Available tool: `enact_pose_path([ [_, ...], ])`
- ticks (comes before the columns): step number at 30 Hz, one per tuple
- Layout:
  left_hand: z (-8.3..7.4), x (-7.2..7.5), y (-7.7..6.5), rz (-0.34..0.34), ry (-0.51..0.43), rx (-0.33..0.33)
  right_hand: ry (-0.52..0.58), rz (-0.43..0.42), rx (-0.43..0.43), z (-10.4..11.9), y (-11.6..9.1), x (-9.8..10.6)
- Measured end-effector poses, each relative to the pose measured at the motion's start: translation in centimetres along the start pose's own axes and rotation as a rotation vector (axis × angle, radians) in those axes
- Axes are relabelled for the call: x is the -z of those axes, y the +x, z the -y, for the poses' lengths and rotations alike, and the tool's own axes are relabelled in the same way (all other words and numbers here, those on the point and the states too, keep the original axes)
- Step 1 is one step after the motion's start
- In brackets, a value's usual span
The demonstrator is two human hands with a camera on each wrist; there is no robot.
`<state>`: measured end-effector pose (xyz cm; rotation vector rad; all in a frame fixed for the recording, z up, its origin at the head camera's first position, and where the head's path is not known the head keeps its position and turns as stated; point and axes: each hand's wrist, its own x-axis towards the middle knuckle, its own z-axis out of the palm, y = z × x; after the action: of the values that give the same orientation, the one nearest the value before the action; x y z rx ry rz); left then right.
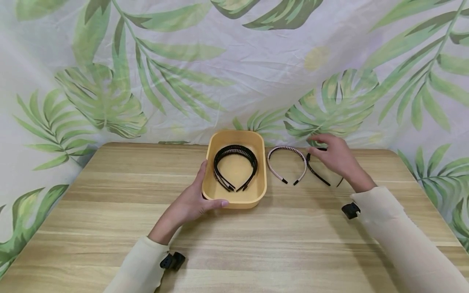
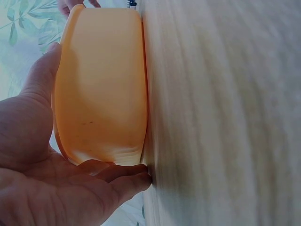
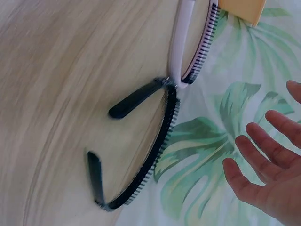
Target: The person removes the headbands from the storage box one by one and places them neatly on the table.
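Observation:
A yellow plastic box [image 1: 234,205] stands at the middle of the table's far part, with several dark headbands [image 1: 239,151] nested inside it. My left hand [image 1: 188,203] grips its near left corner, the thumb over the near rim; in the left wrist view the fingers bend against the box's wall [image 2: 101,84]. To the right of the box lies a pale pink headband [image 1: 287,148] with black tips. Beside that is a black toothed headband [image 1: 318,175], partly hidden from the head view by my right hand [image 1: 338,158]. In the right wrist view that hand's fingers are spread, apart from the black headband [image 3: 160,141].
The wood-grain table [image 1: 256,252] reaches back to a hanging cloth [image 1: 176,81] printed with green leaves. On each wrist sits a small black device [image 1: 172,261] at the cream sleeve's cuff.

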<state>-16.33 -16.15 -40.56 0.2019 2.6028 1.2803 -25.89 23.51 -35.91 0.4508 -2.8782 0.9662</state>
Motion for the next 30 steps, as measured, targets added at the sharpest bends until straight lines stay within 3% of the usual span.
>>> enact_pose_path([
  [13, 0.3, -0.2, 0.2, -0.008, 0.0, 0.004, 0.048, -0.022, 0.089, 2.6, 0.5, -1.4],
  [20, 0.4, -0.2, 0.2, -0.008, -0.009, 0.009, 0.085, 0.009, 0.087, 3.8, 1.2, -2.6],
  [30, 0.5, -0.2, 0.1, -0.005, -0.013, 0.014, 0.114, 0.022, 0.154, 5.3, 2.3, -4.3],
])
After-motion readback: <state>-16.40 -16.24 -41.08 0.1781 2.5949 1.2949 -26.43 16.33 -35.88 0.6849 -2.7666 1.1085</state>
